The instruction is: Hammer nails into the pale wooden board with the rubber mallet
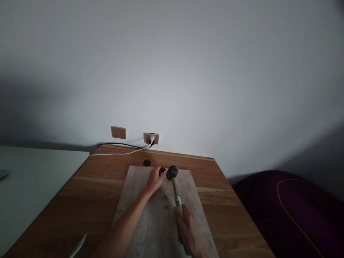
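My right hand (pixel 189 231) grips the light wooden handle of a hammer (pixel 174 182), whose dark head hovers over the far part of a pale wooden board (pixel 161 229). My left hand (pixel 156 178) reaches to the far end of the board, its fingers pinched together just left of the hammer head; what they hold is too small to see. A few small bent nails (pixel 166 201) lie on the board between my two hands.
The board lies on a brown wooden table (pixel 94 193) against a white wall. A small dark disc (pixel 147 163) sits near the table's far edge. Wall sockets (pixel 151 138) with black and white cables lie behind. A white table (pixel 32 179) stands left, a dark purple cushion (pixel 290 211) right.
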`<control>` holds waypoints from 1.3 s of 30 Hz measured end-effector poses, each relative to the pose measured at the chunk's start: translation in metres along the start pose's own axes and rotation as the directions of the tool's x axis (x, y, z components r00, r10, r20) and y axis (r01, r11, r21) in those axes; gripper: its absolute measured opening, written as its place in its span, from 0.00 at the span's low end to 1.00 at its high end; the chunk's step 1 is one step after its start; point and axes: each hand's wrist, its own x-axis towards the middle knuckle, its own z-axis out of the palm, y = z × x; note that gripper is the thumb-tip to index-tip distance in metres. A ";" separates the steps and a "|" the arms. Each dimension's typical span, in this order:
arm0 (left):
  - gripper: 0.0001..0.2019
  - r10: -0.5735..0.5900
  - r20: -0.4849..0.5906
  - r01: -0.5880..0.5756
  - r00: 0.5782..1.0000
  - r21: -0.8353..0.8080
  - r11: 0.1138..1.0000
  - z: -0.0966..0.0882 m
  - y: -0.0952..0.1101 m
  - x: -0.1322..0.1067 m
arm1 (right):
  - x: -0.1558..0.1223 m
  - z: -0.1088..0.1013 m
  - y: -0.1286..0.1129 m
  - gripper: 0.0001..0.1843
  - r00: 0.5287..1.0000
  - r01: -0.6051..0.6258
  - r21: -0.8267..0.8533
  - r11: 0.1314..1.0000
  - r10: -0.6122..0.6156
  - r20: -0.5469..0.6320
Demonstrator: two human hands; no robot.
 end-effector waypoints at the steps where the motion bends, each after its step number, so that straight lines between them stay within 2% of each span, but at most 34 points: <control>1: 0.14 0.005 -0.002 -0.005 1.000 -0.001 1.000 0.000 0.000 0.000 | 0.000 0.001 0.001 0.35 1.000 -0.003 0.002 1.000 0.003 -0.008; 6: 0.11 -0.015 0.003 0.015 1.000 -0.006 1.000 -0.001 0.000 0.000 | 0.001 0.001 0.002 0.36 0.998 0.026 0.021 0.999 -0.025 -0.060; 11: 0.13 -0.012 -0.006 0.012 1.000 -0.019 1.000 -0.002 0.002 0.001 | 0.002 -0.002 -0.003 0.37 0.999 -0.036 -0.011 0.999 0.036 -0.015; 16: 0.10 -0.041 -0.024 0.041 0.999 -0.011 0.999 -0.001 0.001 0.002 | -0.005 -0.013 -0.022 0.34 0.996 0.054 0.037 0.998 -0.052 -0.071; 18: 0.10 -0.054 -0.038 0.054 0.998 -0.002 0.999 0.000 0.002 0.002 | -0.007 -0.017 -0.026 0.33 0.996 0.079 0.092 0.993 -0.074 -0.056; 21: 0.11 -0.048 -0.046 0.047 0.998 -0.026 0.999 0.000 0.001 0.002 | -0.008 -0.020 -0.024 0.34 0.999 0.036 0.115 0.993 -0.036 0.002; 24: 0.12 -0.031 -0.044 0.028 0.999 -0.064 0.998 -0.001 0.000 0.001 | -0.009 -0.018 -0.018 0.32 0.999 0.008 0.064 0.998 -0.010 0.036; 33: 0.15 -0.021 -0.076 0.014 0.997 -0.093 0.996 0.002 -0.007 0.002 | -0.003 -0.005 -0.003 0.31 0.997 -0.062 -0.024 0.998 0.063 0.044; 35: 0.14 -0.016 -0.074 0.010 0.997 -0.088 0.996 0.002 -0.007 0.001 | -0.003 -0.006 -0.005 0.30 0.998 -0.062 -0.027 0.998 0.063 0.020; 39: 0.12 -0.041 -0.062 0.037 0.997 -0.065 0.997 0.002 -0.006 0.001 | -0.005 -0.009 -0.012 0.31 0.998 0.013 0.002 1.000 -0.013 -0.065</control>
